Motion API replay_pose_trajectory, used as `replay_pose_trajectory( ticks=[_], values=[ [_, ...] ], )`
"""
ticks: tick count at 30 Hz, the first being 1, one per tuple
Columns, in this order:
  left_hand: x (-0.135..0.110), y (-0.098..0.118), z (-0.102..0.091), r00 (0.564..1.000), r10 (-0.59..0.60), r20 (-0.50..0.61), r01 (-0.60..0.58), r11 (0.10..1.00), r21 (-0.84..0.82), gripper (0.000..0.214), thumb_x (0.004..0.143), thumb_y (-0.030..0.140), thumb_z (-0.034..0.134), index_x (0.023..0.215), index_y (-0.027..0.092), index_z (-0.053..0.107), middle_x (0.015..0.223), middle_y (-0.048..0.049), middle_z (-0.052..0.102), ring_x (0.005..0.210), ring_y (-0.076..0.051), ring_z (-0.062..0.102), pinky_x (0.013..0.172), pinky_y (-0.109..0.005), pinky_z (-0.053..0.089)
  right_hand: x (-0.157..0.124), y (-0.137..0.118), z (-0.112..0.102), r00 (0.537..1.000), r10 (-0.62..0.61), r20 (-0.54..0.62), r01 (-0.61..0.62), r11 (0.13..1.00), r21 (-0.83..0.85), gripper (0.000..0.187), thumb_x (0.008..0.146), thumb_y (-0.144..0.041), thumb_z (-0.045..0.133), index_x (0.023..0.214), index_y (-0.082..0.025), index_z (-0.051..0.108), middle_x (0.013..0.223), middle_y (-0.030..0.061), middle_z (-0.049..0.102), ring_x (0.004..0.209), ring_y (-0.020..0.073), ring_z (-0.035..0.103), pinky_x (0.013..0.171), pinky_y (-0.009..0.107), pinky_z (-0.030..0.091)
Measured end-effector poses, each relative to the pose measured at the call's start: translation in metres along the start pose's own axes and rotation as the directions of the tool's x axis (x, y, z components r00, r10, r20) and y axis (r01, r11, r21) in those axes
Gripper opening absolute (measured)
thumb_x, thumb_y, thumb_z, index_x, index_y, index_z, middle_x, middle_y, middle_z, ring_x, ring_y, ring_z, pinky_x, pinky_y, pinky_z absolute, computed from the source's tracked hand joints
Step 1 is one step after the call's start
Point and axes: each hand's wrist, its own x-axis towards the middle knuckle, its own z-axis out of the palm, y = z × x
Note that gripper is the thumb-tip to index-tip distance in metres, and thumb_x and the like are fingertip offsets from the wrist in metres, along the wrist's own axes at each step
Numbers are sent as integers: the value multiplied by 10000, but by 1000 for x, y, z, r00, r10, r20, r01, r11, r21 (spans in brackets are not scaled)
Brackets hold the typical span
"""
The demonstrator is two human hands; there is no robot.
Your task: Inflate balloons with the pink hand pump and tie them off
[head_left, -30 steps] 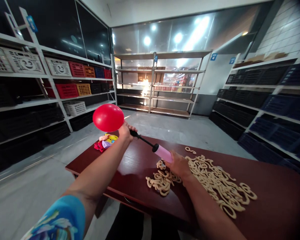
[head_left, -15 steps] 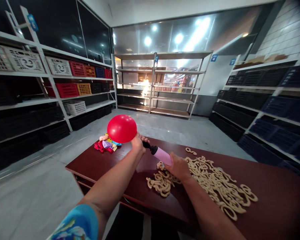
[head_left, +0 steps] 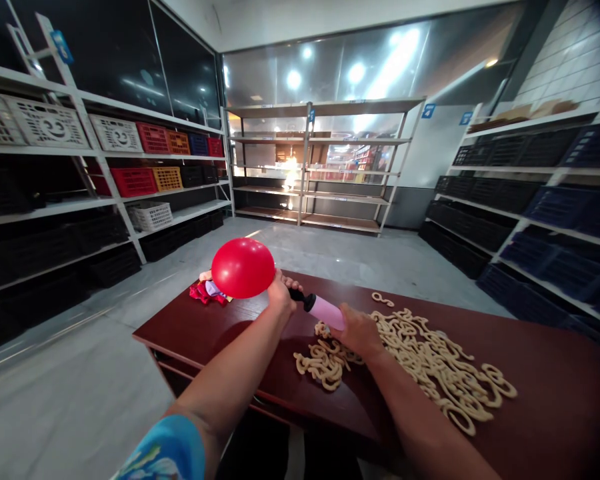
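Note:
A round red balloon (head_left: 243,267) hangs in the air over the dark red table (head_left: 260,360). Its neck sits on the black end of a pink hand pump (head_left: 324,311). My left hand (head_left: 280,292) is closed round that black end and the balloon's neck. The pump's pink barrel is gripped by my right hand (head_left: 359,331), just above a wide heap of beige S-shaped hooks (head_left: 430,367). The pump is pushed almost fully together.
A small pile of limp coloured balloons (head_left: 207,291) lies at the table's far left corner. Metal shelving with plastic baskets (head_left: 130,180) lines the left wall, dark crates (head_left: 530,200) the right. Grey floor lies beyond the table.
My left hand has moved toward my right, closing the pump; the black rod that showed a second ago is now hidden. The balloon shifted right and looks slightly larger.

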Motion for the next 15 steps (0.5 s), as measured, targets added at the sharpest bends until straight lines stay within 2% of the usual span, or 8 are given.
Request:
replay_pose_trajectory(
  ticks=[1,3,7,9,10,12,15],
  values=[
    [0,0,2,1000,-1,8,1,1000,9,381,814,350,486,572,200,233,442,71,236,356,-81,329,419,-243,337,0,1,0,1000,6,-10,-6,1000,0,310,704,-448,580,882,-205,508,772,34,626,699,187,587,591,264,299],
    [6,13,7,999,7,34,-9,999,43,375,812,347,484,568,202,239,436,69,244,356,-90,343,426,-254,350,2,3,-1,999,29,-23,-29,1000,8,320,714,-462,567,899,-205,518,771,37,625,701,188,585,593,264,303],
    [30,64,16,994,103,32,-105,992,68,370,806,334,488,565,203,239,420,74,238,339,-91,331,423,-253,350,6,10,-4,998,67,-10,-66,997,46,343,718,-442,572,966,-210,528,792,35,632,701,177,582,590,257,307],
    [39,79,17,990,142,21,-143,988,50,376,811,340,480,563,201,233,421,73,241,338,-86,324,413,-242,336,7,12,-5,997,78,1,-78,996,44,349,709,-428,584,978,-213,529,809,35,636,702,176,583,590,257,308],
    [40,81,16,988,152,14,-152,988,38,379,814,346,475,562,201,232,424,72,243,339,-84,323,410,-239,331,7,12,-5,997,82,7,-83,996,36,356,699,-424,594,978,-213,529,809,35,637,704,177,584,590,257,308],
    [36,70,11,989,146,2,-146,989,20,380,821,355,466,563,203,233,428,70,243,344,-84,324,408,-239,329,6,11,-3,997,82,11,-83,996,16,361,684,-426,608,965,-213,527,801,35,636,710,180,585,590,256,307],
    [19,32,3,998,65,23,-65,998,10,374,831,359,456,564,204,244,430,65,247,352,-88,325,413,-250,337,3,6,-1,999,45,18,-45,999,0,329,691,-439,599,913,-208,520,788,38,631,702,179,582,594,256,303]
  ],
)
